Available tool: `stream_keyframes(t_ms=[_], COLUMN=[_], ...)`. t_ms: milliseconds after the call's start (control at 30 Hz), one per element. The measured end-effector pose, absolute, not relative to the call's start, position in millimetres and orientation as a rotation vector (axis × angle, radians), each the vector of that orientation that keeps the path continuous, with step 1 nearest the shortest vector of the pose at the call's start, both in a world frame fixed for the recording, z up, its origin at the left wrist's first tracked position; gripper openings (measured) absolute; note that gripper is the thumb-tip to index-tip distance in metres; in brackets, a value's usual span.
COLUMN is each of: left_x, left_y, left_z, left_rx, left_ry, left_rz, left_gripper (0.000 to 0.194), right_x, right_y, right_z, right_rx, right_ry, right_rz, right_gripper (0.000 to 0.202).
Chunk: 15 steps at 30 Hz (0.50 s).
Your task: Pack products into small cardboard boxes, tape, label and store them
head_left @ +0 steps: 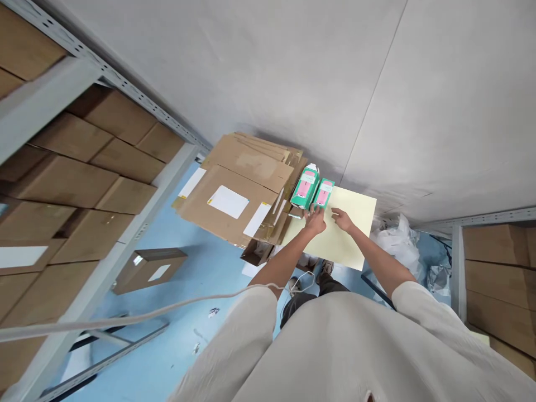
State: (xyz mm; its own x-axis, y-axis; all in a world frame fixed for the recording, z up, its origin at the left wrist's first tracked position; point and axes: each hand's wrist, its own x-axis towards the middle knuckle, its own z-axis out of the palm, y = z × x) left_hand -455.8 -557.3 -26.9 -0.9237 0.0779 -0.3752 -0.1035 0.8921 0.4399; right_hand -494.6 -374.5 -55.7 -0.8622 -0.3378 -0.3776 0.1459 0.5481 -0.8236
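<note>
Two green boxes with pink labels stand side by side near the wall, a larger box (305,187) on the left and a smaller box (324,192) on the right. My left hand (315,220) touches the near end of the smaller box, its fingers spread. Just right of it, my right hand (342,219) hovers over a pale yellow board (354,237), fingers apart and slightly bent, with nothing visible in them. The larger box rests against the edge of a cardboard stack.
Flattened cardboard boxes (247,192) are piled to the left. Shelves of cartons (84,184) line the left side, more cartons (498,273) the right. White plastic bags (400,243) lie right of the board. A white cable (167,308) crosses low in view.
</note>
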Motion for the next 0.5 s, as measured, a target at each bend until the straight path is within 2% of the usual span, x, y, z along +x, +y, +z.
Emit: stream_keyframes(t_ms=[133, 367, 500], left_x=[-456, -443, -434], left_y=[-552, -540, -532], left_z=[-24, -27, -35], left_rx=[0.035, 0.132, -0.027], left_ry=[2.62, 2.572, 2.559], left_rz=[0.751, 1.016, 1.101], left_gripper=[0.074, 0.087, 0.083], right_x=[-501, -498, -485], right_y=[-378, -359, -339], right_z=[-61, -71, -73], right_rx=[0.123, 0.093, 0.048], right_ry=[2.07, 2.284, 2.31], right_rz=[-1.399, -1.342, -1.258], right_gripper=[0.057, 0.052, 0.042])
